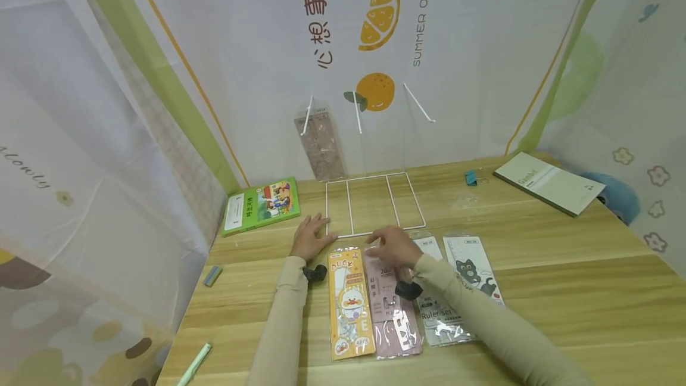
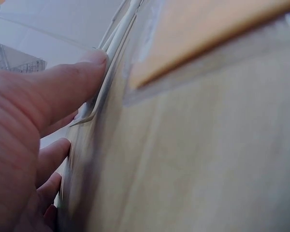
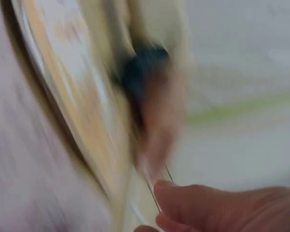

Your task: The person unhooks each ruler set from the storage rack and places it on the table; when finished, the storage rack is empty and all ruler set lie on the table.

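Note:
My left hand [image 1: 312, 236] is at the front left corner of a white wire rack [image 1: 375, 233], its thumb against the wire and its fingers over the left side bar. In the left wrist view the thumb [image 2: 72, 84] lies along the wire. My right hand [image 1: 396, 245] is over the top end of a pink ruler-set packet [image 1: 382, 290], fingertips near the rack's front bar. Thumb and fingers come close together in the blurred right wrist view; I cannot tell whether they pinch the packet. A yellow duck packet [image 1: 351, 302] lies left of the pink one.
Two more packets, a grey ruler set [image 1: 436, 308] and one with a black cat [image 1: 468, 261], lie to the right. One brown packet [image 1: 324, 145] hangs on a rack hook. Around are a green book [image 1: 262, 206], a notebook [image 1: 549, 183], a blue binder clip [image 1: 471, 178], an eraser [image 1: 212, 276] and a pen [image 1: 195, 364].

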Tool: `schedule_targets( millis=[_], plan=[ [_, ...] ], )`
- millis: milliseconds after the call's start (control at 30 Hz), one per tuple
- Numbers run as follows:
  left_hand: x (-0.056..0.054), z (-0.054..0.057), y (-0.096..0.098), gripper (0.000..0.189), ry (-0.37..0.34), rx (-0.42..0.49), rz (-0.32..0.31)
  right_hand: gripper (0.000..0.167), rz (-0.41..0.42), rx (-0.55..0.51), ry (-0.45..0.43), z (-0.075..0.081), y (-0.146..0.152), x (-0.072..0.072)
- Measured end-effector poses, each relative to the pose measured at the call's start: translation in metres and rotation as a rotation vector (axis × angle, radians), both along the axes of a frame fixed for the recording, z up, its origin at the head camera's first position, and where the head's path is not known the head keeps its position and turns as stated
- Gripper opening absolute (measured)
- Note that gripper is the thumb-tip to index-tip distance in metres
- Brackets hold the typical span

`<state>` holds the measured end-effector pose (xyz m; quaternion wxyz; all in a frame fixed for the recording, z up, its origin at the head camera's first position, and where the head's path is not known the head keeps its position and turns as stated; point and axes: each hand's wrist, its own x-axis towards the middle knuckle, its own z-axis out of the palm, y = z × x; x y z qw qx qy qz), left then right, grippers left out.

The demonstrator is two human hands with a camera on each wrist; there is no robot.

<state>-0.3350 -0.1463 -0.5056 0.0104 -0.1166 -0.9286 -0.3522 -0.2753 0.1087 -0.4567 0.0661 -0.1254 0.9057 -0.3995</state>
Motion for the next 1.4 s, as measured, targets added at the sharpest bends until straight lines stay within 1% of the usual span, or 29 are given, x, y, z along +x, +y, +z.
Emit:
schedule_targets(
  millis=[67, 133, 200, 300, 367, 433, 500, 567, 633, 700, 800, 900, 967, 1067, 1200, 1300, 1367, 1400],
  plan=[
    [0.000, 0.000, 0.000, 0.056, 0.002, -0.007, -0.003, 0.032, -0.045, 0.023, 0.044, 0.008, 0.025, -0.014],
    [0.000, 0.000, 0.000, 0.056, 0.004, -0.016, -0.003, 0.035, -0.091, 0.078, 0.119, 0.012, 0.051, -0.029],
    [-0.001, 0.001, 0.000, 0.056, 0.007, -0.020, 0.001, 0.039, -0.111, 0.147, 0.181, 0.012, 0.077, -0.043],
    [-0.002, 0.002, -0.001, 0.056, 0.005, -0.014, 0.005, 0.045, -0.109, 0.190, 0.168, 0.003, 0.107, -0.059],
    [-0.002, 0.002, -0.001, 0.056, 0.003, -0.009, 0.007, 0.049, -0.081, 0.178, 0.100, -0.005, 0.120, -0.066],
    [-0.003, 0.002, -0.002, 0.056, 0.003, -0.005, 0.006, 0.054, -0.047, 0.154, 0.028, -0.012, 0.129, -0.071],
    [-0.004, 0.002, -0.001, 0.056, 0.006, -0.007, 0.003, 0.057, -0.011, 0.140, -0.005, -0.019, 0.133, -0.074],
    [-0.005, 0.002, -0.001, 0.055, 0.014, -0.013, -0.004, 0.059, 0.013, 0.129, -0.009, -0.024, 0.134, -0.077],
    [-0.006, 0.002, -0.001, 0.055, 0.017, -0.014, -0.008, 0.058, 0.024, 0.131, 0.022, -0.028, 0.134, -0.078],
    [-0.006, 0.003, -0.001, 0.055, 0.005, -0.003, -0.009, 0.059, 0.001, 0.112, 0.020, -0.031, 0.133, -0.077],
    [-0.006, 0.004, -0.003, 0.056, -0.027, 0.028, -0.003, 0.063, -0.049, 0.080, -0.011, -0.036, 0.132, -0.073],
    [-0.007, 0.008, -0.005, 0.057, -0.057, 0.115, 0.015, 0.067, -0.089, 0.076, -0.029, -0.040, 0.132, -0.068],
    [-0.010, 0.015, -0.007, 0.056, -0.067, 0.183, 0.043, 0.067, -0.093, 0.091, -0.012, -0.042, 0.133, -0.066],
    [-0.018, 0.033, -0.011, 0.055, -0.042, 0.284, 0.088, 0.067, -0.097, 0.112, 0.015, -0.042, 0.133, -0.064],
    [-0.037, 0.064, -0.022, 0.052, 0.036, 0.442, 0.105, 0.067, -0.097, 0.110, 0.025, -0.041, 0.132, -0.063],
    [-0.051, 0.090, -0.030, 0.049, 0.060, 0.552, 0.098, 0.066, -0.098, 0.112, 0.030, -0.042, 0.131, -0.064],
    [-0.058, 0.106, -0.032, 0.048, 0.047, 0.571, 0.102, 0.065, -0.096, 0.115, 0.037, -0.042, 0.130, -0.065],
    [-0.062, 0.114, -0.034, 0.047, 0.036, 0.575, 0.095, 0.065, -0.095, 0.115, 0.041, -0.042, 0.129, -0.065]
  ],
)
